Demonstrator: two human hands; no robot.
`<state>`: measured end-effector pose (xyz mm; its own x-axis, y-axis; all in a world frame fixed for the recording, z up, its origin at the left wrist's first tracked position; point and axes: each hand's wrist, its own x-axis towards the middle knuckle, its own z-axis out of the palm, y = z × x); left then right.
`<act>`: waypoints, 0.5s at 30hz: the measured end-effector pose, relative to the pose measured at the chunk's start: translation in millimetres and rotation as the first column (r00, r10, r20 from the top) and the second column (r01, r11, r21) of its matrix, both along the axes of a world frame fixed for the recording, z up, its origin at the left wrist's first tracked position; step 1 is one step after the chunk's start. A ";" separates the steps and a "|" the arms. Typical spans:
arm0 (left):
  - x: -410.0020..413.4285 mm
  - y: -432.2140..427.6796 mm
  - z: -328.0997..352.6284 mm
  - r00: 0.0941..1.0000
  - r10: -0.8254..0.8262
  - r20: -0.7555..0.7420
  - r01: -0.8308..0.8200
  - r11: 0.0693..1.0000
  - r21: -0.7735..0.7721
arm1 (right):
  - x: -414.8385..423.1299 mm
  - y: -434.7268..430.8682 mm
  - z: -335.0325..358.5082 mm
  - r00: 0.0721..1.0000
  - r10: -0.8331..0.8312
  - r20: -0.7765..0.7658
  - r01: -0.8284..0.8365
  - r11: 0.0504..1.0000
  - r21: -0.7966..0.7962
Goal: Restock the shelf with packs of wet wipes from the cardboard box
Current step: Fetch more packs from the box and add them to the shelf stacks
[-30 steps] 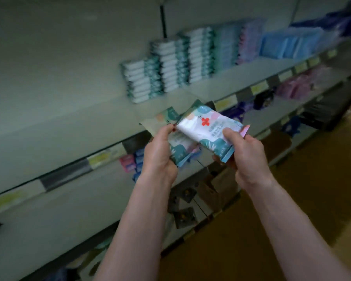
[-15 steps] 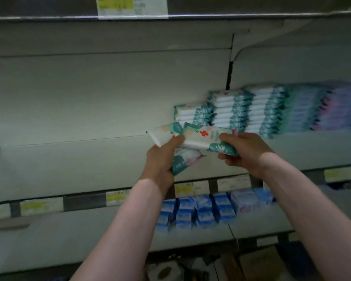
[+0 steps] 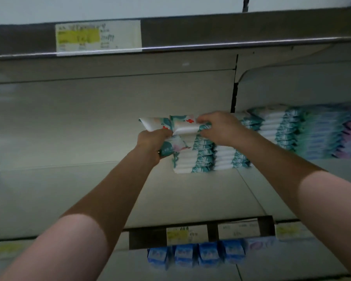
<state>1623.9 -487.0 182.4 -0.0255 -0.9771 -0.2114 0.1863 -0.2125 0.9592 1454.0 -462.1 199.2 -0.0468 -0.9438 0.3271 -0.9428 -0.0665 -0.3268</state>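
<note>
My left hand grips a few white-and-teal packs of wet wipes, held just left of the leftmost stack on the shelf. My right hand is closed on one pack with a red mark, holding it on top of that stack. More stacks of the same packs stand in a row to the right. The cardboard box is out of view.
The shelf left of the stacks is bare. Blue and purple packs fill the far right. The shelf above carries a price label on its front rail. Blue packs sit on the shelf below, behind price tags.
The view has closed in on the shelf. Both hands have reached forward and up, carrying the packs from in front of the shelf to the top of the leftmost stack.
</note>
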 end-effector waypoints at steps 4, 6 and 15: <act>-5.3 -28.1 -3.9 0.996 -0.015 0.093 0.015 1.000 -0.002 | 2.0 -32.4 -10.1 0.938 -0.077 -0.339 0.045 0.994 -0.100; -6.0 -40.1 -7.0 0.994 -0.017 0.108 0.017 1.000 0.000 | 3.3 -44.4 -14.9 0.895 -0.125 -0.428 0.089 0.991 -0.102; 3.5 -74.9 -2.0 0.996 -0.025 0.090 0.026 1.000 -0.010 | -2.9 -60.5 -37.1 0.890 -0.166 -0.424 0.119 0.984 -0.134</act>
